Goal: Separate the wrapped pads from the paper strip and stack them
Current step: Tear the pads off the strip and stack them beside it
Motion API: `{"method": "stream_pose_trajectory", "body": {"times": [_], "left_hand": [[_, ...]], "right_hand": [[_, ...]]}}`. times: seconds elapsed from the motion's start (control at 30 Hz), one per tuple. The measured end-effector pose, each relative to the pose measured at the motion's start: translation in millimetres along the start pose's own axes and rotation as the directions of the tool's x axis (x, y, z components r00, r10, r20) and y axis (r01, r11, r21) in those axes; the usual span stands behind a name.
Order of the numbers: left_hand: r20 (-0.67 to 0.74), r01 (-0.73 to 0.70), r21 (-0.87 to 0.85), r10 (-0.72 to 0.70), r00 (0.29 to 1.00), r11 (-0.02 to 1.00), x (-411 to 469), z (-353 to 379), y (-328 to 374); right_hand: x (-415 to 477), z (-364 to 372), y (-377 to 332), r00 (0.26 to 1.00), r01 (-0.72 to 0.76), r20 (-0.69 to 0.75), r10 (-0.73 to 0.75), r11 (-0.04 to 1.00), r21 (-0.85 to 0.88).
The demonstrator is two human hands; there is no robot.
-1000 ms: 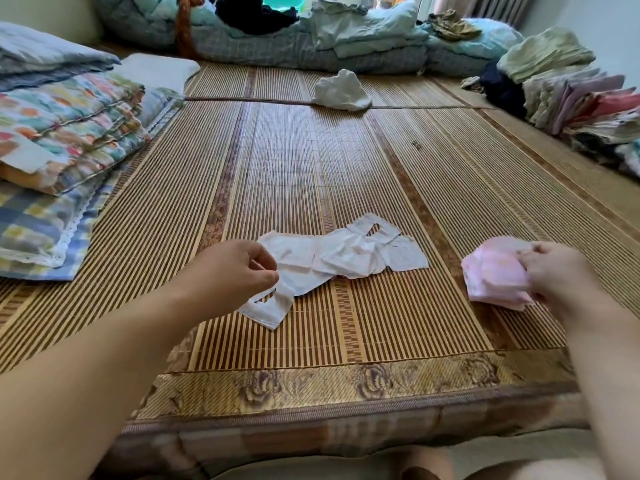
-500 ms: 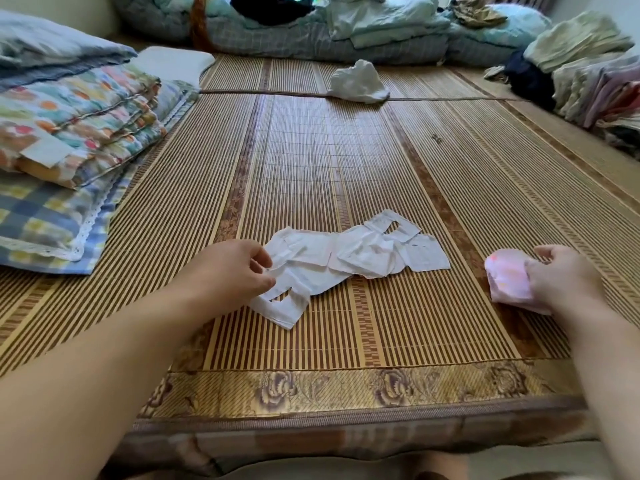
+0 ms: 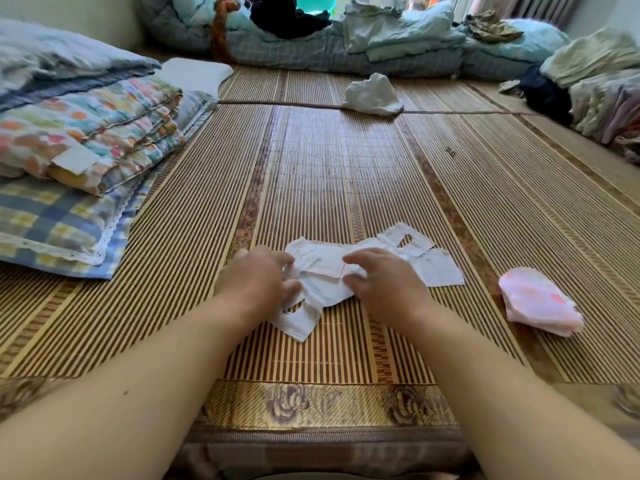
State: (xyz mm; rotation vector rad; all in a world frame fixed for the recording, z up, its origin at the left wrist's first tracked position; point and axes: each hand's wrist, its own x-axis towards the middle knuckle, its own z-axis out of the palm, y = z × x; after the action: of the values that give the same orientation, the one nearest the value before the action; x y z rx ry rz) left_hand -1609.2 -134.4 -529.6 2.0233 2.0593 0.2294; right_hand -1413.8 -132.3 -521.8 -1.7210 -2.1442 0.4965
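Note:
A crumpled white paper strip (image 3: 441, 270) lies on the bamboo mat (image 3: 311, 168) in front of me. Both hands are on its middle. My left hand (image 3: 256, 282) pinches the strip's left part between thumb and fingers. My right hand (image 3: 384, 282) pinches it just to the right, fingers curled over the paper. A small stack of pink wrapped pads (image 3: 540, 303) sits on the mat to the right, apart from both hands. Whether pads remain under the paper is hidden.
Folded patterned quilts (image 3: 86, 133) and a checked pillow (image 3: 52, 230) lie along the left. A white cloth (image 3: 372, 95) sits further back. Bedding (image 3: 346, 39) lines the far edge and folded clothes (image 3: 602, 95) the right. The mat's floral border (image 3: 311, 403) is nearest me.
My right hand let go of the pink pad stack and moved left onto the paper strip. My left hand shifted right and took hold of the strip.

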Motion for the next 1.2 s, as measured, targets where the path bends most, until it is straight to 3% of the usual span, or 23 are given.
{"method": "stream_pose_trajectory", "body": {"times": [0.17,0.3,0.37,0.47,0.53,0.6,0.73,0.8,0.97,1.2], "left_hand": [[-0.136,0.05,-0.197,-0.078,0.988,0.979,5.5,2.8,-2.9],[-0.176,0.019,-0.504,-0.124,0.976,0.863,7.8,-20.1,6.6],[-0.149,-0.027,-0.747,-0.129,0.98,0.664,6.0,-40.6,16.0],[-0.024,-0.026,-0.974,0.01,1.0,0.224,-3.5,-65.2,28.8],[0.018,0.015,-1.0,0.125,0.992,0.021,-9.6,-73.0,31.2],[0.065,0.098,-0.984,0.215,0.974,-0.146,-12.7,-78.0,30.2],[0.075,0.215,-0.911,0.373,0.925,-0.352,-17.7,-86.2,24.9],[0.07,0.234,-0.883,0.379,0.923,-0.408,-17.4,-86.5,21.8],[0.065,0.181,-0.852,0.244,0.968,-0.491,-12.6,-89.1,15.6],[0.051,0.096,-0.715,0.085,0.995,-0.692,-5.2,-102.6,-5.3]], "right_hand": [[8.3,10.0,6.5,0.999,-0.028,0.035,0.029,0.999,-0.027],[10.1,11.9,8.9,0.999,-0.024,0.038,0.025,1.0,-0.015],[9.8,12.6,7.9,1.0,-0.019,0.008,0.019,1.0,0.01],[8.5,12.5,0.2,0.995,0.045,-0.096,-0.037,0.996,0.083],[7.3,6.4,-7.9,0.988,0.095,-0.135,-0.074,0.982,0.16],[7.7,-4.8,-15.2,0.993,0.112,-0.073,-0.096,0.959,0.262],[6.2,-30.4,-21.3,0.975,0.079,0.104,-0.196,0.745,0.662],[4.2,-31.9,-21.4,0.982,0.037,0.121,-0.144,0.78,0.624],[-0.6,-19.5,-16.1,0.957,-0.104,0.278,-0.083,0.797,0.595],[-11.0,-24.3,-6.7,0.925,-0.175,0.38,-0.014,0.872,0.456]]}}
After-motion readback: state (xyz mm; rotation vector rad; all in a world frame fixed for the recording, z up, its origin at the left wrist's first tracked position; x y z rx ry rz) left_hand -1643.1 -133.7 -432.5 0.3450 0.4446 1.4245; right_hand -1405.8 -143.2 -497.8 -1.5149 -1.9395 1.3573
